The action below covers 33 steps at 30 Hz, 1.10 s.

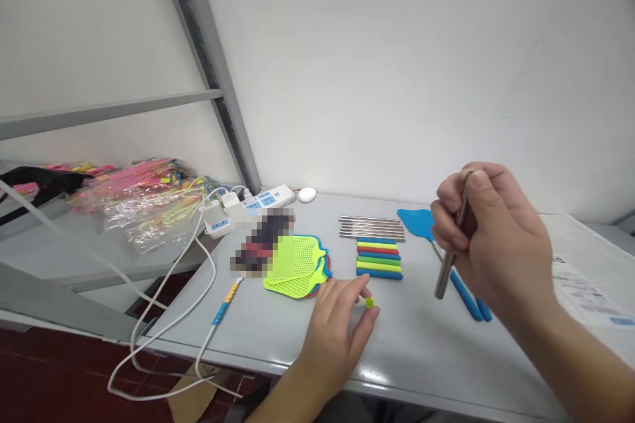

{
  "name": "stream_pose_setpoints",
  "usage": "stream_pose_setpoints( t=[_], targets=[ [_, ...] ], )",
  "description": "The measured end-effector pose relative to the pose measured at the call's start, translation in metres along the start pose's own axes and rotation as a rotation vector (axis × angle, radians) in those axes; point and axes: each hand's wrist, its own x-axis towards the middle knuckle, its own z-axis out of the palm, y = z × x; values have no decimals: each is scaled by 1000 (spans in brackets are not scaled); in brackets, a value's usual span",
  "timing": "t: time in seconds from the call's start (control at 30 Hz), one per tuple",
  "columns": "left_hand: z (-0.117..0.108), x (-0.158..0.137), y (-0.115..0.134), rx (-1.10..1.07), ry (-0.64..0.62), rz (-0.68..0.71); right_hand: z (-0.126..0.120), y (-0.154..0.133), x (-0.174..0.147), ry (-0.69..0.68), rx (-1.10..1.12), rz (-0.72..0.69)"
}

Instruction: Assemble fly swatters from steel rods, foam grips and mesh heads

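Observation:
My right hand (489, 231) is raised over the right side of the table, its fingers wrapped round a metal rod (448, 264) that slants downward. Lower and nearer the middle, my left hand (337, 324) pinches a yellow-green piece with a round end (370, 303) between thumb and fingers; most of it is hidden. Just beyond that hand lies a stack of perforated fly swatter heads (297, 271), yellow-green on top with blue and red below. Several coloured handle grips (380, 259) lie in a row, and several thin metal rods (372, 228) rest behind them.
A blue fly swatter (417, 222) lies behind my right hand, with blue handles beside it. Power strips (270, 198), a white round case (307, 195) and a looping white cable (213, 271) are at the left. Bagged goods (143, 198) fill the shelf, and printed paper (585, 284) lies right.

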Motion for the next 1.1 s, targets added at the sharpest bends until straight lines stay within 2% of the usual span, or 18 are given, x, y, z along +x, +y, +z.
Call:
stream_pose_setpoints(
  t=[0.17,0.27,0.37,0.5,0.6,0.73,0.87,0.93,1.1],
  targets=[
    [2,3,4,62,-156,135,12,-1,-15,-98,218,65],
    [0,6,6,73,-132,170,16,3,-15,-149,234,86],
    [-2,5,4,30,-84,120,18,4,-13,-175,249,87],
    [-2,2,0,-140,-75,8,20,-5,-10,-185,310,63],
    [1,2,0,-219,-73,-7,20,-14,-8,-191,308,64],
    [2,4,2,-213,-115,-8,20,-17,-10,-226,333,111],
    [1,8,6,-161,-147,-64,24,-4,-16,-309,400,157],
    [0,9,6,-162,-167,-49,26,2,-19,-342,429,182],
    [1,6,3,-175,-134,-55,28,8,-23,-414,484,194]
  ],
)
